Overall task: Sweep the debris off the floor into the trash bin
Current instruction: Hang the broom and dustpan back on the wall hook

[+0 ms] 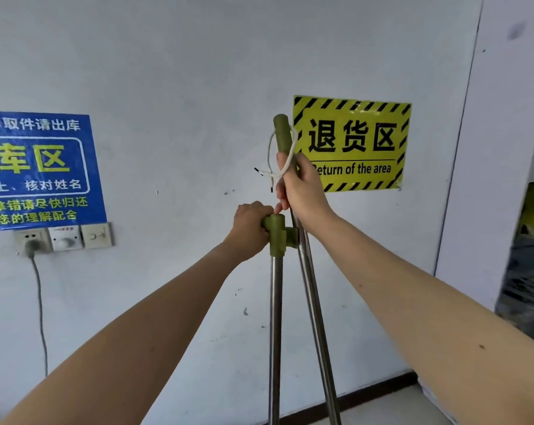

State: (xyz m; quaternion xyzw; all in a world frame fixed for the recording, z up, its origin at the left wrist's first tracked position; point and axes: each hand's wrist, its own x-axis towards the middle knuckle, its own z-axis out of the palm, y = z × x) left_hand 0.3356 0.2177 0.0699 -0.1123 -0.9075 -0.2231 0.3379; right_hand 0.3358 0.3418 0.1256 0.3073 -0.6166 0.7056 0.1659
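Two steel poles with olive-green plastic tops stand against the white wall. My left hand (249, 226) grips the green T-shaped handle (276, 233) on top of the shorter pole (275, 332). My right hand (301, 187) is wrapped around the longer pole (313, 302) just below its green end grip (283, 133). A loop of white string (273, 161) hangs from that grip beside my fingers. The lower ends of both poles are out of frame. No debris or trash bin is in view.
A yellow "Return of the area" sign (351, 142) and a blue sign (38, 170) are on the wall. Sockets (64, 239) with a plugged-in grey cable (40, 302) sit lower left. A dark baseboard (376, 391) meets pale floor; a cluttered opening (532, 240) lies right.
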